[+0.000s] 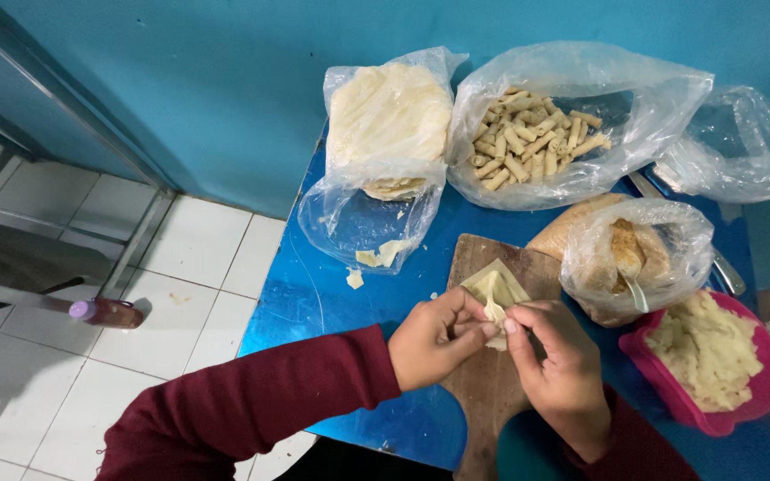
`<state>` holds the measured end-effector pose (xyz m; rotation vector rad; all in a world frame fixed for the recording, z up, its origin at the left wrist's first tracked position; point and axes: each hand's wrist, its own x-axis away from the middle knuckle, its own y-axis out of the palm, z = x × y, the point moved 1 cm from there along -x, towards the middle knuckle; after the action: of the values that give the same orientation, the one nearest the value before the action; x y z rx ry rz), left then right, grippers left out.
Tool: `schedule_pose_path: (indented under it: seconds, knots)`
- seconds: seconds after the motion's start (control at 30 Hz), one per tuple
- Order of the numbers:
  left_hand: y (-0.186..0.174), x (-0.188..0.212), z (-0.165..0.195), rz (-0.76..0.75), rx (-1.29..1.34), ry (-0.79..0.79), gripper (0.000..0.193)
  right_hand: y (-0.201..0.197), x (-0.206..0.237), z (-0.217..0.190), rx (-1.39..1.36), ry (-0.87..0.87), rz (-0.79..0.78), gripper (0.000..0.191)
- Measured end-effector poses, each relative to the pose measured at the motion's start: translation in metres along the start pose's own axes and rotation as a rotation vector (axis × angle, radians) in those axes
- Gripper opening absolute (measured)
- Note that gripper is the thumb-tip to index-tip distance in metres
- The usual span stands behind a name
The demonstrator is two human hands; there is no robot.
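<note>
Head view, looking down on your two hands at work over a small blue tabletop (pixel 314 294). Your left hand (pixel 434 338), in a dark red sleeve (pixel 251 405), and your right hand (pixel 563 370) meet over a brown wooden cutting board (pixel 492 392). Both pinch the same pale yellow square pastry wrapper (pixel 495 291): the fingertips of each hand are closed on its near edge, thumbs against forefingers, and the sheet is partly folded, with its far corner lying on the board. The wrapper sits at the board's upper half, just beyond your knuckles.

Behind the board, against the blue wall (pixel 225 80), stand three clear plastic bags. The left one (pixel 376 205) holds a stack of pale round wrapper sheets (pixel 389 116); the middle one (pixel 572 116) holds a heap of finished small rolled pastries (pixel 528 138); the right one (pixel 733 147) looks nearly flat, and you cannot tell its contents. A few wrapper scraps (pixel 376 258) lie at the left bag's mouth and on the table beside it.

To the right of the board, a further clear bag (pixel 639 254) contains brown crumbly filling with a spoon standing in it. Just beside that, near your right hand, a pink plastic container (pixel 715 414) holds a pale mashed filling (pixel 706 347). White floor tiles (pixel 189 303) show at the left, where a small dark bottle with a purple cap (pixel 107 312) lies.
</note>
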<state>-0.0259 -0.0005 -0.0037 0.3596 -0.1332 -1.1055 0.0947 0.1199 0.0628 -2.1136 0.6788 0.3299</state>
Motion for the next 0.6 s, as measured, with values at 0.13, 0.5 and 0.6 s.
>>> schedule_pose_path:
  seconds: [0.13,0.5,0.6]
  knots:
    - [-0.004,0.003,0.003,0.001,-0.111,-0.051,0.019,0.001,0.002,0.000,0.054,-0.128,0.013,0.024]
    - [-0.005,0.000,0.000,0.171,-0.324,0.009,0.019,0.006,0.008,0.022,-0.271,0.216,-0.055,0.007]
    - [-0.005,-0.001,-0.001,0.144,-0.232,0.017,0.018,0.008,0.008,0.019,-0.258,0.196,-0.045,0.012]
